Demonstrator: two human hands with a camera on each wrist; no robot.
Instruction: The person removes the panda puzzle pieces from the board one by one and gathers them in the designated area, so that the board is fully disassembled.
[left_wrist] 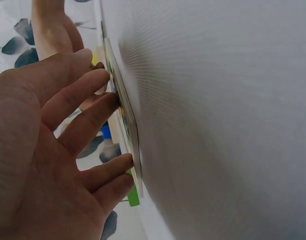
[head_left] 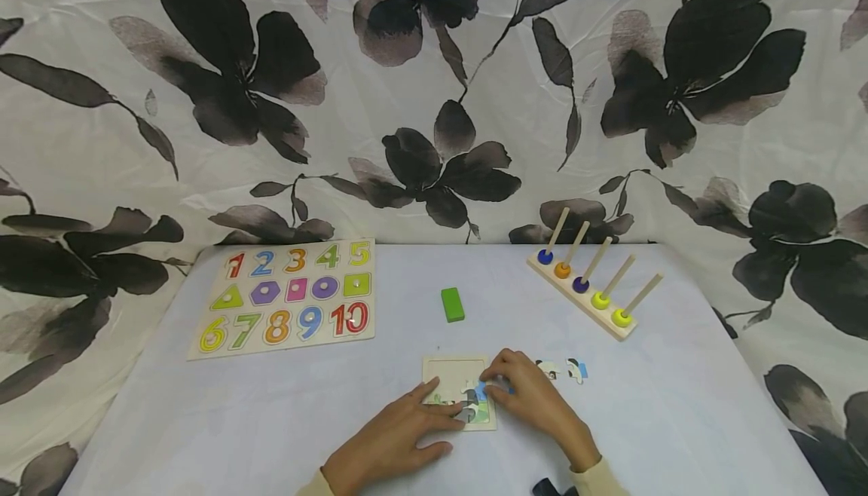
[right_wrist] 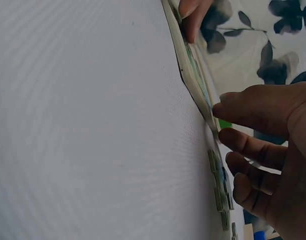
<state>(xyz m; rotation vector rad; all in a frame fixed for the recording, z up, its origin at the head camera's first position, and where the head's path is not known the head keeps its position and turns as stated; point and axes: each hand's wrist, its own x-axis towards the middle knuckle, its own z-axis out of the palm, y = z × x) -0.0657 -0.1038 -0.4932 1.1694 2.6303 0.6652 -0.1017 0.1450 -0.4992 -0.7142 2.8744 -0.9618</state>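
Observation:
A square wooden puzzle tray (head_left: 456, 365) lies on the table, partly filled with picture pieces in blue, green, grey and white. My left hand (head_left: 407, 430) rests on its left and lower part, fingers spread and nearly straight. In the left wrist view those fingertips (left_wrist: 113, 100) touch the tray's edge. My right hand (head_left: 532, 394) is at the tray's right side, fingers bent, its thumb and index finger pinching a blue puzzle piece (head_left: 481, 390) mostly hidden by them. Loose puzzle pieces (head_left: 577, 370) lie on the table just beyond the right hand.
A green block (head_left: 453, 305) lies behind the tray. At the back left is a number-and-shape board (head_left: 285, 336). A wooden peg stand (head_left: 585, 300) with coloured rings stands at the back right. A black object (head_left: 548, 488) shows at the front edge by the right sleeve.

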